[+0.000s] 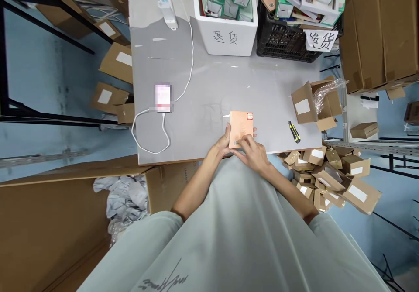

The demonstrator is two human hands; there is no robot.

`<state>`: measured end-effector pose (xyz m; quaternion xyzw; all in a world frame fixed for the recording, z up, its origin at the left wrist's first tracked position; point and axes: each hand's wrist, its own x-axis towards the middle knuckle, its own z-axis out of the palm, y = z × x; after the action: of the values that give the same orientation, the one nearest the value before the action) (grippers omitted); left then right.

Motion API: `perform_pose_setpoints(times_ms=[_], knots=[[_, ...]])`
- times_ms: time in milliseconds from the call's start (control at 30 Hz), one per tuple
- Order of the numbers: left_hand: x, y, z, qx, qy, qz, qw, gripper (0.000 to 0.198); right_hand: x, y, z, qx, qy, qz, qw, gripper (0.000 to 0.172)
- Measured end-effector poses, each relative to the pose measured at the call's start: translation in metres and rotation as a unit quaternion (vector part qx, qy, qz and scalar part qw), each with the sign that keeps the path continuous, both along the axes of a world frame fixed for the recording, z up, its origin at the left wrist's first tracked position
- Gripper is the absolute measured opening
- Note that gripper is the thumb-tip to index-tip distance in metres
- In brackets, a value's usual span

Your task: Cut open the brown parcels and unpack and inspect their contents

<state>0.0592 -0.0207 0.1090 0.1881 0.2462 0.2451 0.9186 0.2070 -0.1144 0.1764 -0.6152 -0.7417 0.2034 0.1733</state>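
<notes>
A peach-coloured book (pixel 241 124) is held upright-facing above the front edge of the table, its printed side towards me. It has a small red-and-white label near the top right and a barcode low down. My left hand (pixel 224 141) is closed around it from the left and behind, with fingertips showing past its right edge. With bent fingers, my right hand (pixel 254 153) touches the lower part of the cover by the barcode, the thumb at the bottom edge. A yellow-and-black box cutter (pixel 294 132) lies to the right.
On the grey table (pixel 209 87) are a phone (pixel 163 98) with white cables, a power strip (pixel 167 9), and an open cardboard box (pixel 303 104) with plastic wrap. A white bin (pixel 227 34) and black crate (pixel 281 43) stand behind. Several cartons (pixel 358 191) lie at right; a large box (pixel 49 222) is at left.
</notes>
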Motion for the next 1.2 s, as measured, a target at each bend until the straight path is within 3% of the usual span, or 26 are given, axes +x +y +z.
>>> perform_pose_setpoints(times_ms=[100, 233, 333, 433, 533, 800, 900, 1033, 1133, 1200], knots=[[0.018, 0.0, 0.013, 0.031, 0.055, 0.016, 0.998, 0.103, 0.016, 0.002, 0.005, -0.008, 0.039, -0.054, 0.998, 0.054], [0.035, 0.001, 0.03, 0.091, 0.153, 0.112, 0.978, 0.076, 0.051, 0.014, 0.008, -0.041, 0.18, -0.161, 0.97, 0.06], [0.037, 0.001, 0.041, 0.105, 0.175, 0.162, 0.966, 0.06, 0.084, 0.028, 0.002, -0.08, 0.347, -0.225, 0.907, 0.052], [0.034, -0.002, 0.05, 0.094, 0.169, 0.168, 0.967, 0.054, 0.11, 0.036, -0.007, -0.16, 0.49, -0.216, 0.829, 0.053], [0.033, -0.005, 0.056, 0.102, 0.17, 0.163, 0.966, 0.055, 0.122, 0.037, -0.012, -0.218, 0.541, -0.2, 0.787, 0.059], [0.05, -0.011, 0.067, 0.191, 0.232, 0.129, 0.945, 0.075, 0.123, 0.033, -0.009, -0.211, 0.546, -0.197, 0.787, 0.066], [0.059, -0.013, 0.069, 0.209, 0.266, 0.157, 0.928, 0.068, 0.124, 0.034, -0.013, -0.234, 0.545, -0.216, 0.776, 0.066], [0.063, -0.014, 0.063, 0.218, 0.278, 0.187, 0.917, 0.086, 0.126, 0.034, -0.019, -0.265, 0.558, -0.216, 0.756, 0.062], [0.062, -0.014, 0.059, 0.237, 0.282, 0.182, 0.912, 0.08, 0.125, 0.033, -0.019, -0.267, 0.558, -0.209, 0.757, 0.059], [0.063, -0.014, 0.061, 0.254, 0.287, 0.178, 0.906, 0.065, 0.125, 0.033, -0.021, -0.237, 0.551, -0.208, 0.773, 0.054]])
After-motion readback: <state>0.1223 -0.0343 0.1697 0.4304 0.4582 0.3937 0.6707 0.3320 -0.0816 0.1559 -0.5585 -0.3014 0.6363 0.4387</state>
